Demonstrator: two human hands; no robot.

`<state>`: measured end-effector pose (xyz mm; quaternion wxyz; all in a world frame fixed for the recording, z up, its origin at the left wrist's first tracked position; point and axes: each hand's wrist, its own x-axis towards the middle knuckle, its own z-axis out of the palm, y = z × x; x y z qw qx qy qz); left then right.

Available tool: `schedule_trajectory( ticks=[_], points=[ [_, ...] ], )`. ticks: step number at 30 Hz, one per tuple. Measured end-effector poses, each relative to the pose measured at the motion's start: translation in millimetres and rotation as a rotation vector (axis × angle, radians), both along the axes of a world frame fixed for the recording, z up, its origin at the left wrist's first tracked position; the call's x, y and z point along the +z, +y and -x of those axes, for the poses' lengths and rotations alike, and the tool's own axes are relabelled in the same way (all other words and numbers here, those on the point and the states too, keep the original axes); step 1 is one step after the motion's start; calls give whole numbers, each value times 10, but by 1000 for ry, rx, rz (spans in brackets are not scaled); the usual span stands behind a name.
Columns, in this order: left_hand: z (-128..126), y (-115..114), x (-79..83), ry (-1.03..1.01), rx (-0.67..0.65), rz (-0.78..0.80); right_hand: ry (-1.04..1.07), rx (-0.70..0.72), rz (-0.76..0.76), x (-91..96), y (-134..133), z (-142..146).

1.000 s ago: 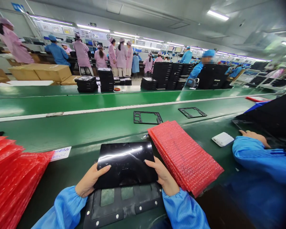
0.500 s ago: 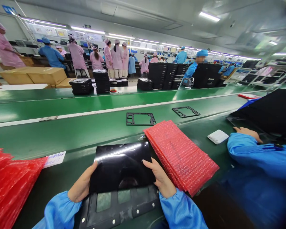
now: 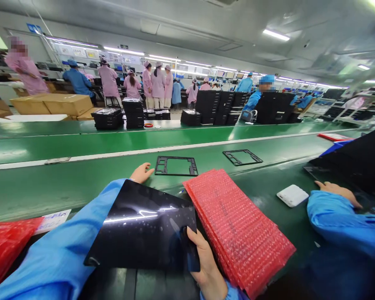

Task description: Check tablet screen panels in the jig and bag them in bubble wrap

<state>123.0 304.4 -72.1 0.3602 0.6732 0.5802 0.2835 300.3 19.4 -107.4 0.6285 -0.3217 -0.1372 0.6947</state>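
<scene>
Your black panel [image 3: 140, 233] is up over the dark pad [image 3: 162, 285], by the near edge of the green counter [image 3: 50, 187]. Your right hand [image 3: 203, 250] is clamped on the panel's right side. Your left hand [image 3: 142, 173] has just let go; now it has nothing in it, fingers apart, just beside the left end of a black frame [image 3: 176, 174]. So only one hand carries the panel, and it sits at a slant. A second frame [image 3: 248, 163] lies further right. A stack of red bubble bags [image 3: 237, 229] sits right of the panel; I can't tell what is in them. More red bags [image 3: 6, 246] lie toward the counter's near left corner.
</scene>
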Motion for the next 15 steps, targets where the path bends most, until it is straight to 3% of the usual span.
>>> schedule_trajectory(
  ticks=[3, 8, 11, 15],
  points=[
    [-379, 291, -153, 147, 71, -44, -1, -8, -17, -88, 5, -33],
    [-715, 426, -280, 283, 179, -54, -25, 30, -58, -207, 31, -80],
    [-681, 447, -212, 258, 216, -24, -9, 37, -60, -192, 39, -73],
    [-346, 412, 31, 103, 176, 62, 22, 13, -28, -95, 22, -40]
  ],
)
